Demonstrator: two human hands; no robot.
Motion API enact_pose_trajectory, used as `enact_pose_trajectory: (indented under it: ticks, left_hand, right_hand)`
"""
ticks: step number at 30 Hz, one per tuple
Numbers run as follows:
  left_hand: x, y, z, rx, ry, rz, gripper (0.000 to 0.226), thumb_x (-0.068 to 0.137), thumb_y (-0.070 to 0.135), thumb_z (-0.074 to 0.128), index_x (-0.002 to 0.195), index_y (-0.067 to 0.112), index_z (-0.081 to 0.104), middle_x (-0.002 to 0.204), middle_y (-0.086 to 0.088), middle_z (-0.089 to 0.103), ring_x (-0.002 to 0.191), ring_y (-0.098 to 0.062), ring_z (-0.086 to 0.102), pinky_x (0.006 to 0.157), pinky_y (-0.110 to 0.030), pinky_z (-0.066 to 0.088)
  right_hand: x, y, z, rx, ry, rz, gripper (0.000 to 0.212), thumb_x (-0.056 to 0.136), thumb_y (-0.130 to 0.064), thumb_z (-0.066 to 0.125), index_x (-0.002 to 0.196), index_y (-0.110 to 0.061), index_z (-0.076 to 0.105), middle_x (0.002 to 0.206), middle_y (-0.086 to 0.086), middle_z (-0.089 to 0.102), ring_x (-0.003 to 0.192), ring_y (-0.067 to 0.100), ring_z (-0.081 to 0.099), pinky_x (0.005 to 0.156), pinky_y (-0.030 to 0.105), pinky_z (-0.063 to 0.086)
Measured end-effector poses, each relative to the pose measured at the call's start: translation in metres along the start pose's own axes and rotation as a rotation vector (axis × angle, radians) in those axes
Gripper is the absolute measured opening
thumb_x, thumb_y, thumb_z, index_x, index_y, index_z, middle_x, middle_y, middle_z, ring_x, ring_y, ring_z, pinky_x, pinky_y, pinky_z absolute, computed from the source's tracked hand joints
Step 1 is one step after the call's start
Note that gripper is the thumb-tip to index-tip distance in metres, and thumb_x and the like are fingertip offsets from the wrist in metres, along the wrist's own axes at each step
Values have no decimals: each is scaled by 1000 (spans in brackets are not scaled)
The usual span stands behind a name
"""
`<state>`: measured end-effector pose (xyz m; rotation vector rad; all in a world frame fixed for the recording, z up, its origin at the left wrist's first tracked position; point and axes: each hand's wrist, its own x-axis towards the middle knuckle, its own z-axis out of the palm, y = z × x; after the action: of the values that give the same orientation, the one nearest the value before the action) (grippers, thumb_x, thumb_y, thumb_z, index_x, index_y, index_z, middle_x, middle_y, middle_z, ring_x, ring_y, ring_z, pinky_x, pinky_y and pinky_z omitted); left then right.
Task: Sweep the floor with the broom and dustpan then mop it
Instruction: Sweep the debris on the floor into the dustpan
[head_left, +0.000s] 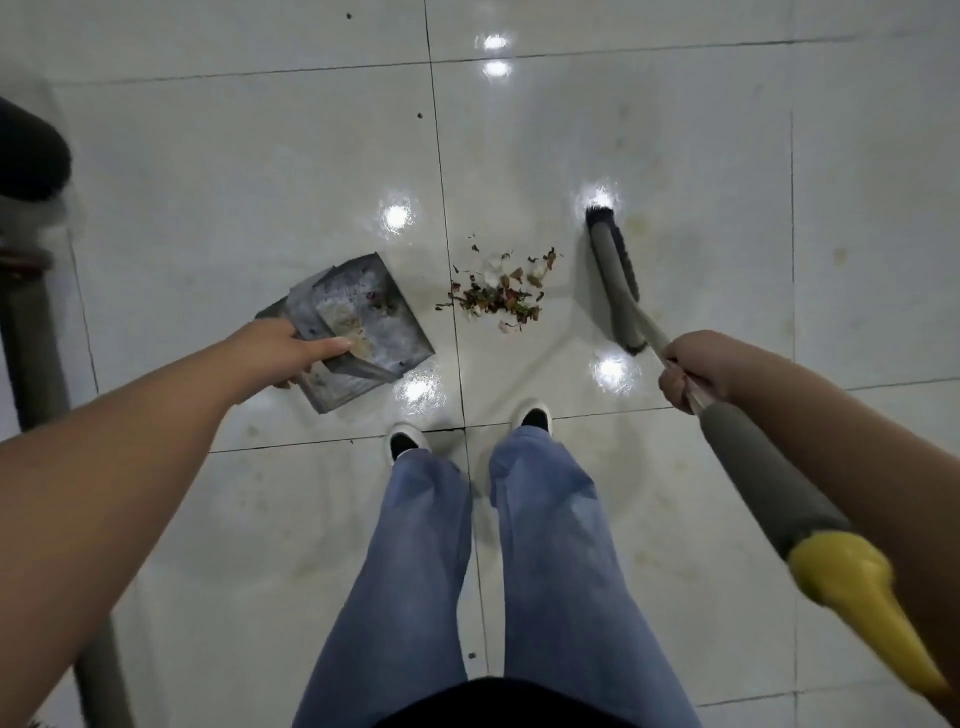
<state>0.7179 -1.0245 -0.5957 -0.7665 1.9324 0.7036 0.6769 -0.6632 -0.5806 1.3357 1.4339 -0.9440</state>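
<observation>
A small pile of dry leaves and scraps (501, 296) lies on the glossy white tile floor (260, 182), just ahead of my feet. Left of it sits a grey metal dustpan (363, 317) with some dirt in it, its mouth turned toward the pile. My left hand (283, 351) grips the dustpan's rear edge, thumb lying over the top. Right of the pile stands the broom head (615, 280), grey with dark bristles. My right hand (693, 371) grips the broom's pale shaft just above the head. The grey-padded handle (763, 483) ends in a yellow cap near the camera.
My two legs in blue jeans and black-and-white shoes (532, 415) stand just behind the pile. A dark rounded object (31, 150) and a grey post (36, 332) stand at the left edge. Open tile stretches ahead and to the right.
</observation>
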Motion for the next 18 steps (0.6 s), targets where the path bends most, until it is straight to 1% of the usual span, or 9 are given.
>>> enact_pose_trajectory:
  ticks: [1, 2, 4, 6, 10, 12, 15, 17, 18]
  left_hand:
    - [7, -3, 2, -27, -18, 4, 33, 82, 43, 66, 67, 17, 53, 69, -5, 52, 58, -17, 47, 50, -26, 37]
    - [15, -6, 2, -36, -31, 7, 34, 82, 43, 66, 68, 15, 55, 68, -6, 52, 56, -17, 46, 50, -26, 36]
    - [27, -10, -1, -21, -30, 13, 41, 80, 51, 64, 75, 10, 60, 68, -7, 55, 54, -19, 47, 50, -26, 36]
    - [32, -12, -8, -3, -32, 13, 45, 80, 54, 62, 78, 9, 60, 68, -7, 56, 55, -18, 50, 52, -26, 37]
    - [35, -30, -12, -17, -96, 6, 42, 84, 50, 59, 68, 12, 52, 64, -4, 51, 55, -15, 47, 53, -23, 35]
    - [36, -37, -6, -60, -96, 45, 39, 83, 49, 60, 68, 13, 55, 66, -3, 53, 55, -15, 49, 54, -22, 38]
    - [32, -49, 3, -81, -90, 85, 35, 82, 48, 62, 69, 16, 60, 71, 0, 59, 63, -12, 54, 58, -20, 39]
    - [30, -66, 7, -98, -135, 63, 32, 81, 48, 64, 72, 17, 63, 78, 0, 65, 73, -15, 59, 64, -19, 41]
    - [29, -75, 9, -123, -170, 40, 32, 81, 47, 64, 75, 16, 64, 82, -4, 68, 77, -17, 61, 66, -20, 43]
  right_hand:
    - [3, 5, 11, 32, -2, -11, 30, 97, -5, 24, 68, -10, 31, 51, 7, 31, 13, 9, 27, 26, 4, 23]
    - [4, 10, 21, 60, -4, -10, 28, 97, -6, 26, 69, -9, 31, 48, 6, 33, 13, 8, 27, 26, 4, 24]
    - [8, 21, 36, 122, -18, 21, 28, 96, -10, 30, 68, -10, 31, 31, 4, 32, 14, 9, 28, 27, 4, 25]
    - [10, 27, 47, 165, -4, 45, 29, 95, -11, 32, 65, -10, 31, 27, 3, 30, 14, 9, 28, 27, 4, 26]
    - [12, 31, 55, 116, 22, 30, 29, 98, -15, 32, 69, -11, 30, 24, 1, 29, 14, 8, 27, 27, 5, 25]
    - [13, 32, 55, 104, 24, 15, 30, 99, -16, 29, 69, -11, 28, 23, 0, 28, 14, 7, 26, 27, 4, 24]
    - [17, 35, 51, 56, 43, -11, 28, 99, -15, 26, 71, -12, 27, 23, -1, 28, 14, 7, 25, 28, 3, 25]
    - [21, 35, 47, 56, 49, -19, 26, 99, -15, 26, 73, -12, 28, 24, 0, 29, 14, 7, 25, 28, 4, 26]
    - [22, 35, 45, 53, 49, -13, 26, 99, -15, 27, 74, -11, 29, 24, 1, 29, 15, 7, 26, 28, 4, 27]
